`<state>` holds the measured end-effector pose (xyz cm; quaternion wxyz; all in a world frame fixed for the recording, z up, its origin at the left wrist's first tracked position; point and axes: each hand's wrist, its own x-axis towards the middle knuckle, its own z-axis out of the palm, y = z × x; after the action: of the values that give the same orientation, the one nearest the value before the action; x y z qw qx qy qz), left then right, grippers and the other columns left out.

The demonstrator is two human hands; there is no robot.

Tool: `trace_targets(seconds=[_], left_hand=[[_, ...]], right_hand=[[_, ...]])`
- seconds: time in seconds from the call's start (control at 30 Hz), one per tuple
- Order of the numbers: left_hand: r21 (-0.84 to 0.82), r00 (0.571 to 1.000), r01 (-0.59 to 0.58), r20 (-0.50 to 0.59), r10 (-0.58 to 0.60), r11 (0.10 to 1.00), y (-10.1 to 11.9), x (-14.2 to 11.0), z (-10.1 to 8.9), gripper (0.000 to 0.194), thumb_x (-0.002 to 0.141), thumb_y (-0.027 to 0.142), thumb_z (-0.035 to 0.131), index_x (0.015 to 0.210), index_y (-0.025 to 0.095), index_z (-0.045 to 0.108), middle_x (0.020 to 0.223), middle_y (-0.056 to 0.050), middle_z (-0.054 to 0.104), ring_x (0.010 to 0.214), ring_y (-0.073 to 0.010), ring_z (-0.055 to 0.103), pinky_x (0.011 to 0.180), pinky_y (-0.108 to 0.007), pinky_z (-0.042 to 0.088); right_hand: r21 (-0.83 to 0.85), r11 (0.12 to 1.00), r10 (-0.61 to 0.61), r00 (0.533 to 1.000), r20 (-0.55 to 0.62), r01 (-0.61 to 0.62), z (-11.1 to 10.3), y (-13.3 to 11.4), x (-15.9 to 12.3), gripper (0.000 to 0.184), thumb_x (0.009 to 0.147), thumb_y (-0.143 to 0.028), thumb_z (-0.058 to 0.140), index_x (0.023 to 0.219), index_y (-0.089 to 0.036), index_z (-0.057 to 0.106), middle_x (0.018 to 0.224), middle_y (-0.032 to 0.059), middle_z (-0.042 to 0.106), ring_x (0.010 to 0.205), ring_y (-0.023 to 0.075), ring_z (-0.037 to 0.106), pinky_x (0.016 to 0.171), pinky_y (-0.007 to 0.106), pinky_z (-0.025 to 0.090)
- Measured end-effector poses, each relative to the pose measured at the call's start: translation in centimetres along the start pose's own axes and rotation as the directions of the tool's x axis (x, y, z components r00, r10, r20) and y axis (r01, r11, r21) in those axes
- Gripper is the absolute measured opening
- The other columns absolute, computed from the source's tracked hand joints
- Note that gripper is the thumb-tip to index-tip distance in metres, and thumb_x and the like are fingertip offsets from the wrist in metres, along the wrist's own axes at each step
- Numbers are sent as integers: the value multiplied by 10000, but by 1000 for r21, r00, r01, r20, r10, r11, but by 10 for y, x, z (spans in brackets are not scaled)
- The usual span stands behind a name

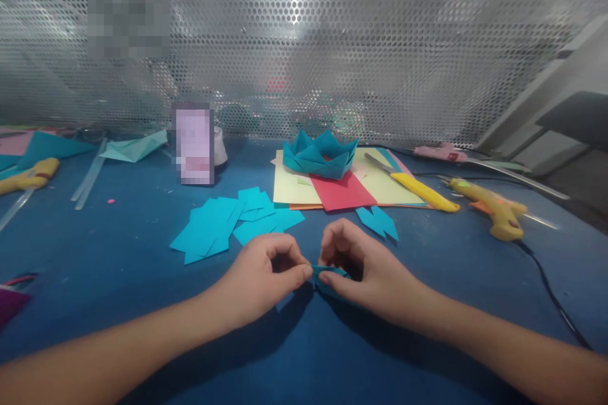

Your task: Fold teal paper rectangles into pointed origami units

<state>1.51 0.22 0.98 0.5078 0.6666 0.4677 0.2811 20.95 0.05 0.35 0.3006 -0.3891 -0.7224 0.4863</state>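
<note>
Between my hands, just above the blue table, is a small piece of folded blue paper [332, 289]. My left hand [273, 269] pinches its left end between thumb and fingertips. My right hand [363, 266] grips the rest, thumb on the near side, and its palm and fingers hide part of the paper. Beyond my left hand lie loose blue paper pieces [211, 228] in an overlapping spread. A folded blue paper piece [379, 223] with pointed ends rests past my right hand. Farther back, a pointed blue paper crown shape [320, 155] sits on stacked coloured sheets.
Yellow paper [285, 190] and a red sheet [344, 192] lie under the crown shape. To their right are a yellow utility knife [422, 191] and a yellow glue gun [494, 205] with a black cord. A phone [194, 142] stands before a perforated metal panel [304, 44].
</note>
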Motion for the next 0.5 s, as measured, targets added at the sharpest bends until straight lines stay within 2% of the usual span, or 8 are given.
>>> trace_targets(seconds=[0.13, 0.27, 0.4, 0.47, 0.5], left_hand=[[-41, 1000, 10, -18, -11, 999, -1, -1, 1, 205, 722, 314, 593, 601, 171, 508, 577, 33, 498, 551, -108, 448, 521, -227, 361], [136, 996, -41, -73, 51, 990, -5, -3, 5, 161, 785, 268, 532, 655, 178, 500, 610, 31, 487, 562, -113, 443, 517, -232, 354], [435, 973, -177, -59, 224, 883, -7, -4, 5, 97, 809, 182, 505, 714, 185, 486, 676, 18, 507, 659, -148, 469, 614, -280, 395], [530, 934, -277, -49, 355, 802, -9, -5, 3, 40, 819, 163, 538, 841, 182, 511, 824, -16, 557, 777, -175, 501, 706, -324, 425], [569, 903, -338, -28, 428, 750, -10, -6, 2, 75, 837, 158, 545, 902, 183, 518, 903, -34, 566, 838, -187, 509, 748, -343, 431]], right_hand=[[-6, 1000, -11, 1000, 15, 11, 0, 1, 0, 233, 766, -119, 559, 895, -225, 397, 774, -37, 516, 653, 101, 492, 583, 230, 411], [-51, 999, 1, 999, -34, -2, 1, 3, 1, 223, 759, -132, 558, 913, -218, 422, 784, -22, 531, 669, 116, 521, 587, 243, 426], [-128, 992, 3, 998, -65, -11, 1, 3, 0, 262, 762, -140, 567, 980, -217, 444, 776, -22, 558, 646, 120, 524, 575, 246, 426], [-183, 983, -9, 998, -65, -3, 0, 2, -1, 256, 765, -122, 558, 979, -221, 456, 774, -27, 565, 624, 113, 511, 564, 241, 419], [-212, 977, -17, 998, -64, 3, 0, 2, -1, 251, 767, -113, 555, 972, -222, 463, 777, -27, 570, 619, 111, 507, 562, 240, 417]])
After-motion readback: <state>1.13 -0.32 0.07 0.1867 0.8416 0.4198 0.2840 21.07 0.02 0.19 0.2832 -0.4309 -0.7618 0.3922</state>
